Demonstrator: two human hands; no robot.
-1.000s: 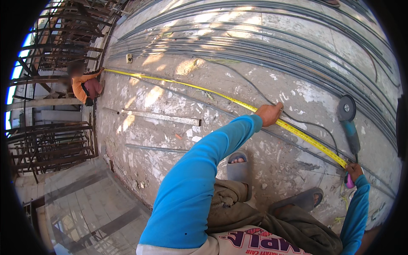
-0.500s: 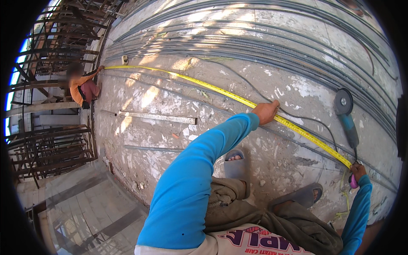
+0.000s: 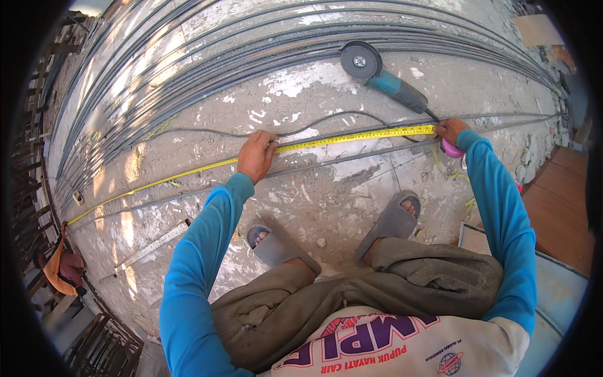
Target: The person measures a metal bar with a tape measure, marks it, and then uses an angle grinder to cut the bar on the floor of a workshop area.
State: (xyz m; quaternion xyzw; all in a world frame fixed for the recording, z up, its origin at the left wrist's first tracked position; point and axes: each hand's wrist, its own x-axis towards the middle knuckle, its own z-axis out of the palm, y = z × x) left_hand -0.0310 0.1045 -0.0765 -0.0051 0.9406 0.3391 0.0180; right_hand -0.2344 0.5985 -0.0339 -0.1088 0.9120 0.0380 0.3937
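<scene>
A yellow tape measure blade (image 3: 352, 136) stretches along a steel bar on the dusty floor. My right hand (image 3: 448, 132) holds the tape's pink case (image 3: 451, 149) at the right end. My left hand (image 3: 256, 154), fingers curled, grips the blade and whatever lies just under it. An angle grinder (image 3: 399, 91) with a dark disc lies beyond the tape; its cord snakes across behind my left hand. At the far left another person (image 3: 55, 270) in orange crouches at the blade's other end.
Long steel bars (image 3: 251, 60) fill the floor's far part. A pale batten (image 3: 151, 244) and a small object (image 3: 78, 197) lie at left. Dark timber scaffolding (image 3: 107, 345) stands beyond the left edge. Brown boards (image 3: 556, 213) and grey-blue panels (image 3: 565, 289) lie at right.
My view has swung to the right, so tape, grinder and bars now run more level across it and the other person sits lower at the left. My hands still hold the tape.
</scene>
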